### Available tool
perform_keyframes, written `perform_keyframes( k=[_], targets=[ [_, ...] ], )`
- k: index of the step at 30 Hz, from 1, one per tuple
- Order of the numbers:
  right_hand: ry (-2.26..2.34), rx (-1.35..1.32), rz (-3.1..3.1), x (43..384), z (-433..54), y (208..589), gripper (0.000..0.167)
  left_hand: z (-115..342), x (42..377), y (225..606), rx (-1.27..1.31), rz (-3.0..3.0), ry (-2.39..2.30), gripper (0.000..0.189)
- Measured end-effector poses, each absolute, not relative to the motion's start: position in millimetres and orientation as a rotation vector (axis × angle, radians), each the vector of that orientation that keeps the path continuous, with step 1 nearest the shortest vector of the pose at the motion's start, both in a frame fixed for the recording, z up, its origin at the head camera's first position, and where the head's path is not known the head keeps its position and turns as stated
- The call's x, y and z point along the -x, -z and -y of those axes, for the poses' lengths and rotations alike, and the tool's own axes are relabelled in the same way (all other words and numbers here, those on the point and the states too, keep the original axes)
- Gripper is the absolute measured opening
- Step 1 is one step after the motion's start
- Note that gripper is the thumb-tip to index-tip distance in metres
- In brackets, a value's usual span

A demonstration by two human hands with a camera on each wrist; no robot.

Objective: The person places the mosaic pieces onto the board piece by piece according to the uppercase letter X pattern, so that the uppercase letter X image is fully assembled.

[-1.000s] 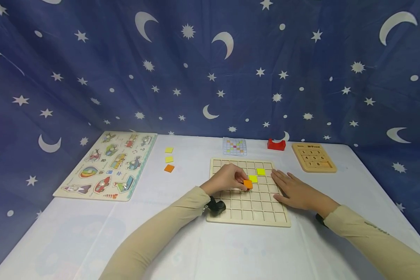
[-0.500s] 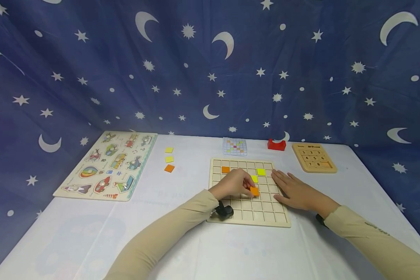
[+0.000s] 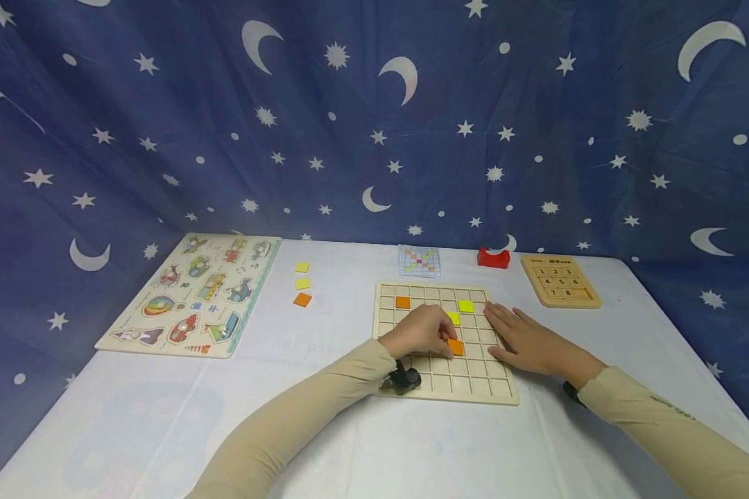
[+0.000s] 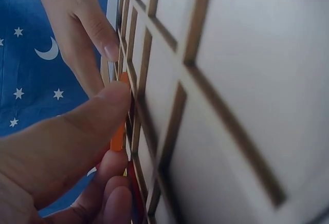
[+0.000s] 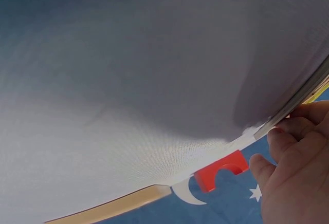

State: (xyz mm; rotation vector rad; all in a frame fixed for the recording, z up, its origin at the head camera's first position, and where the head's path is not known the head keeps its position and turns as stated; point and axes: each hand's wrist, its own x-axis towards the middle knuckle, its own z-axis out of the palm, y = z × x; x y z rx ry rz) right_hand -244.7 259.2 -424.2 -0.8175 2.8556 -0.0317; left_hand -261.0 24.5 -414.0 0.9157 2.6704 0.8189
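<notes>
One orange square tile [image 3: 455, 347], pinched between fingers of my left hand [image 3: 422, 330], could seat crooked if my straight-fingered right hand [image 3: 527, 342] lets the gridded wooden board [image 3: 460, 384] slip at its right edge.

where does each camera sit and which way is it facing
Head: worn on the head, facing forward and down at the gridded wooden board; left hand, right hand and beige sleeves show.
Left wrist: looks low across the board at the pinched orange tile; left hand near, right hand beyond.
Right wrist: looks across the white tablecloth toward a red notched block; part of the right hand shows.
Shared: head and right wrist both show that block.
</notes>
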Motion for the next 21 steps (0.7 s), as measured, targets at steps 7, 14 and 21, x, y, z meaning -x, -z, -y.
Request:
perform_keyframes(
  k=[7, 14, 21],
  targets=[
    [0.037, 0.812, -2.854, 246.1, -260.9, 426.6, 0.076, -27.6, 260.0, 412.6, -0.912, -2.667, -0.777, 0.023],
    [0.037, 0.823, -2.857, 247.0, -260.5, 427.2, 0.077, -26.6, 262.5, 413.0, -0.911, -2.644, -0.808, 0.019],
    [0.026, 0.826, -2.850, 246.5, -261.1, 426.0, 0.077, -24.8, 263.3, 414.0, -0.899, -2.631, -0.819, 0.018]
  ],
)
